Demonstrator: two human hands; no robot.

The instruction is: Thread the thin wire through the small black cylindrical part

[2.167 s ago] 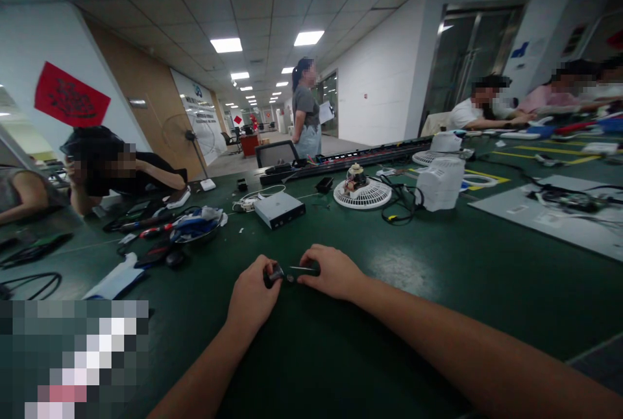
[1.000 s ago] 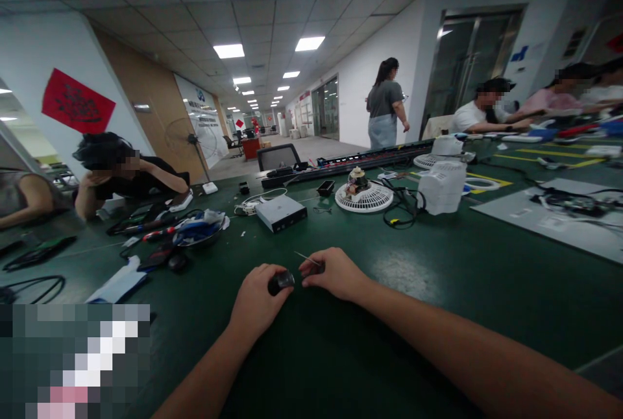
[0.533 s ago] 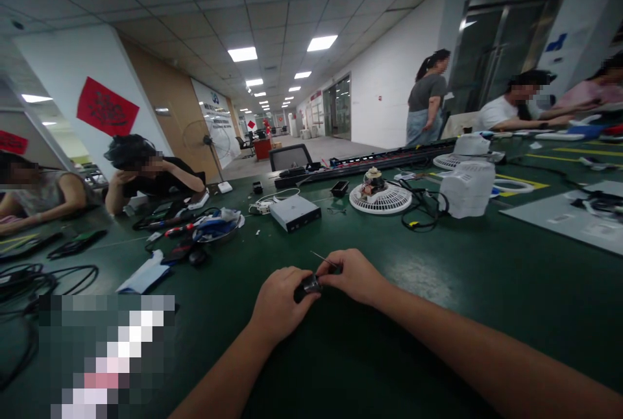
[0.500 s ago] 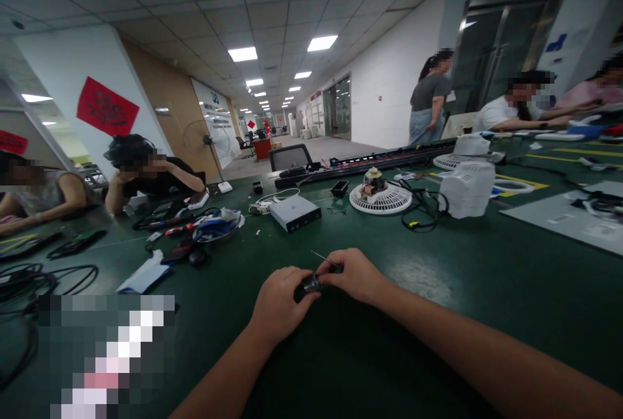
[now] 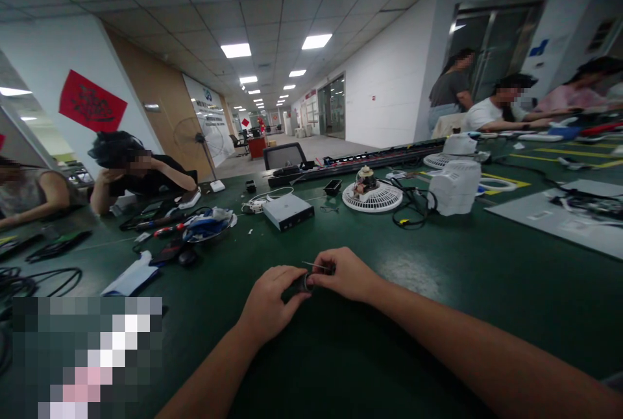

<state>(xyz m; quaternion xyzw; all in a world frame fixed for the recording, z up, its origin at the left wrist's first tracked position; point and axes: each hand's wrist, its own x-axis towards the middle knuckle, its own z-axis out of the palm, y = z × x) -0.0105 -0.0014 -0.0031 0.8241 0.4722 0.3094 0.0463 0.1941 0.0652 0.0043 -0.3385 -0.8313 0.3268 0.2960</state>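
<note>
Cylinder (image 5: pixel 300 284), small and dark, is what the left hand (image 5: pixel 270 301) has clamped between thumb and fingers, near the middle of the frame, a bit below center, rim end facing right. The right hand (image 5: pixel 348 275) has its fingertips up at that rim, touching or nearly, can't swear to it from where I'm standing, with a thin metal tool (image 5: pixel 315 266) gripped in the same fingers. Looks like the left is basically the vise, and the tool's tucked back so those fingertips can work, just my guess. Past the hands on the green table (image 5: pixel 438 328) there's a silver drive box (image 5: pixel 289 212) just above, then a white fan grille (image 5: pixel 384 199) and white housing (image 5: pixel 455 187) off to the right, probably pushed back for elbow room. Compared with a second ago, the gap between cylinder and right fingertips has pretty much gone, the tool's lying flatter, and the standing person in gray (image 5: pixel 450 89) has drifted further toward the door (image 5: pixel 501 39), upper right.
</note>
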